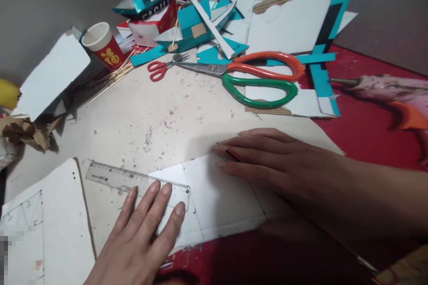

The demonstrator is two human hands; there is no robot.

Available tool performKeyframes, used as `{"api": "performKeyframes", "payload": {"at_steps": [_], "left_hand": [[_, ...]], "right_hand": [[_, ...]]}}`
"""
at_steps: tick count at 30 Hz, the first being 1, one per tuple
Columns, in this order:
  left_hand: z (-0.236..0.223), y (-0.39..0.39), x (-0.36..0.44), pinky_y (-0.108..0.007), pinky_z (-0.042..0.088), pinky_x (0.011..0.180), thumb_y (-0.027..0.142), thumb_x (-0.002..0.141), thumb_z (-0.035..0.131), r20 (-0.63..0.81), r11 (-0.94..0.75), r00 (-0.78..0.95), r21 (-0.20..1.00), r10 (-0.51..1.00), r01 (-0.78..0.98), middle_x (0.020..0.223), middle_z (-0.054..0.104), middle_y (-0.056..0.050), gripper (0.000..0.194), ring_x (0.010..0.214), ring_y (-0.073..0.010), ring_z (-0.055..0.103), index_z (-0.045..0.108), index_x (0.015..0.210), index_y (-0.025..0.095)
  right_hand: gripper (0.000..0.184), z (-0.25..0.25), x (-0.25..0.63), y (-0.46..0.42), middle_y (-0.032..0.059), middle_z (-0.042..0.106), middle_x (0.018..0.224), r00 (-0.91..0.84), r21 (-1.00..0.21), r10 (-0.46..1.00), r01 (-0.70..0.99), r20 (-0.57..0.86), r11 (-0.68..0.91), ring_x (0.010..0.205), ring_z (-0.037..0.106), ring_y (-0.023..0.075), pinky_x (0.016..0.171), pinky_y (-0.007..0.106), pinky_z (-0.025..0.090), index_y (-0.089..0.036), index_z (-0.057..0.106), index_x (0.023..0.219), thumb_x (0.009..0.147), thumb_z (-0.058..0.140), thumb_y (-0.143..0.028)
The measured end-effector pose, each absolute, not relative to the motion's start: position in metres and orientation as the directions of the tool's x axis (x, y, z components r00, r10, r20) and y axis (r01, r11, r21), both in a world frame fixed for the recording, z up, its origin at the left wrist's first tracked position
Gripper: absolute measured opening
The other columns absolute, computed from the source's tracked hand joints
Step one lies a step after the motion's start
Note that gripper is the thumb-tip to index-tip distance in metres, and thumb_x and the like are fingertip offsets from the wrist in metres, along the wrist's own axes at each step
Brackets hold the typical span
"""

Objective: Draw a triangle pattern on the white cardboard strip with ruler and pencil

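My left hand (147,227) lies flat with spread fingers on the right end of a clear plastic ruler (117,178), which rests partly on a white card sheet (217,200) with thin pencil lines. My right hand (264,156) lies on that same sheet with its fingers stretched out together. A thin dark pencil (229,152) with a red stripe is tucked between those fingers, tip pointing left near the sheet's top edge.
Large orange-and-green scissors (257,78) and small red scissors (160,69) lie at the back. Teal and white card scraps (301,22), a red paper cup (103,44), wooden skewers (113,75) and a pink glue gun (388,93) surround the stained work board (150,116). Another drawn sheet (43,227) lies left.
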State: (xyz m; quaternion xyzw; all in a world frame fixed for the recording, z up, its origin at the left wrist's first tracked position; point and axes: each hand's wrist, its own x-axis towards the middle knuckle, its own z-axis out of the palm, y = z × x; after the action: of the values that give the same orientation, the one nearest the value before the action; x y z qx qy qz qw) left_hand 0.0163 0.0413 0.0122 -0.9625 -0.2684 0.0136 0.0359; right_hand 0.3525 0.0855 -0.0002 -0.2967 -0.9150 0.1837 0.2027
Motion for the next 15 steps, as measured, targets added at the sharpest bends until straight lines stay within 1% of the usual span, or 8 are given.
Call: {"api": "performKeyframes", "payload": {"at_steps": [3, 5, 7, 10, 12, 15], "left_hand": [[0.013, 0.038, 0.018, -0.056, 0.023, 0.118, 0.072, 0.09, 0.04, -0.01, -0.817, 0.817, -0.043, 0.576, 0.575, 0.153, 0.044, -0.017, 0.088, 0.143, -0.0369, 0.034, 0.02, 0.158, 0.019], [0.015, 0.038, 0.019, -0.056, 0.021, 0.118, 0.071, 0.091, 0.038, -0.048, -0.81, 0.809, -0.041, 0.586, 0.584, 0.153, 0.043, -0.017, 0.088, 0.145, -0.0367, 0.031, 0.016, 0.158, 0.018], [0.018, 0.04, 0.019, -0.055, 0.015, 0.12, 0.069, 0.092, 0.04, -0.081, -0.833, 0.829, -0.059, 0.554, 0.55, 0.152, 0.044, -0.018, 0.089, 0.146, -0.0363, 0.029, 0.017, 0.158, 0.015], [0.02, 0.045, 0.019, -0.052, 0.008, 0.122, 0.072, 0.089, 0.043, -0.082, -0.853, 0.85, -0.088, 0.52, 0.514, 0.149, 0.049, -0.017, 0.094, 0.146, -0.0348, 0.028, 0.021, 0.157, 0.01], [0.019, 0.048, 0.02, -0.05, 0.007, 0.122, 0.076, 0.087, 0.042, -0.06, -0.853, 0.852, -0.093, 0.52, 0.513, 0.146, 0.052, -0.017, 0.099, 0.145, -0.0339, 0.029, 0.021, 0.156, 0.008], [0.018, 0.047, 0.02, -0.049, 0.007, 0.122, 0.078, 0.085, 0.042, -0.08, -0.847, 0.844, -0.089, 0.53, 0.524, 0.145, 0.054, -0.017, 0.102, 0.143, -0.0335, 0.032, 0.021, 0.157, 0.009]], "right_hand": [[0.079, -0.004, 0.354, 0.085, 0.0142, 0.053, 0.145, -0.747, -0.448, 0.609, 0.464, 0.266, 0.764, 0.135, 0.048, 0.0342, 0.112, 0.054, 0.041, -0.018, 0.045, 0.147, 0.077, 0.075, -0.04], [0.079, -0.007, 0.355, 0.085, 0.0129, 0.051, 0.147, -0.74, -0.474, 0.618, 0.458, 0.266, 0.752, 0.136, 0.046, 0.0351, 0.113, 0.056, 0.038, -0.021, 0.044, 0.148, 0.078, 0.073, -0.042], [0.079, -0.006, 0.355, 0.085, 0.012, 0.05, 0.148, -0.736, -0.496, 0.63, 0.462, 0.248, 0.735, 0.136, 0.047, 0.0359, 0.113, 0.056, 0.037, -0.023, 0.044, 0.148, 0.077, 0.074, -0.04], [0.077, -0.003, 0.354, 0.085, 0.0124, 0.051, 0.147, -0.744, -0.489, 0.628, 0.47, 0.228, 0.735, 0.134, 0.048, 0.0357, 0.113, 0.055, 0.039, -0.021, 0.048, 0.146, 0.076, 0.076, -0.039], [0.076, -0.001, 0.353, 0.085, 0.0116, 0.051, 0.147, -0.74, -0.488, 0.635, 0.48, 0.221, 0.729, 0.135, 0.048, 0.0354, 0.113, 0.055, 0.039, -0.022, 0.049, 0.145, 0.077, 0.076, -0.041], [0.077, 0.001, 0.353, 0.084, 0.011, 0.05, 0.148, -0.737, -0.494, 0.641, 0.485, 0.213, 0.722, 0.136, 0.047, 0.0345, 0.114, 0.054, 0.038, -0.022, 0.046, 0.147, 0.078, 0.076, -0.04]]}}
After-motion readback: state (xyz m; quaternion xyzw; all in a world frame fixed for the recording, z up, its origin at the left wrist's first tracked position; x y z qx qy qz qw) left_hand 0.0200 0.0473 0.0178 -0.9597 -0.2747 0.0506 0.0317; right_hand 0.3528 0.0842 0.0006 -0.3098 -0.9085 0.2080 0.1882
